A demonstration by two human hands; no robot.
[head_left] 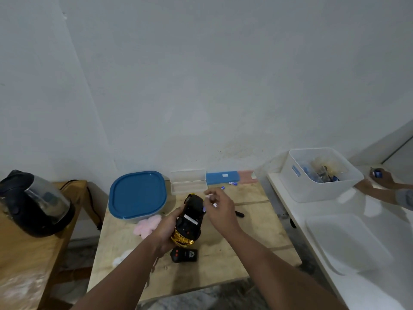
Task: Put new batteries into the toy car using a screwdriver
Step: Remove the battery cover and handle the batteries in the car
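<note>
Wooden counter [245,238] against a pale wall [201,86]. Left hand [166,229] clamps the upturned toy car [190,220]; right hand [220,209] pinches a battery [215,205].

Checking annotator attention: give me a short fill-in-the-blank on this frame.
1. The toy car is gripped by the person's ____ hand.
2. The remote control lies on the wooden table, just ____ the camera than the car.
3. The lid of the food container is ____ in colour.
4. The white bin stands on the white surface to the ____ of the wooden table.

Missing words: left; nearer; blue; right
</note>
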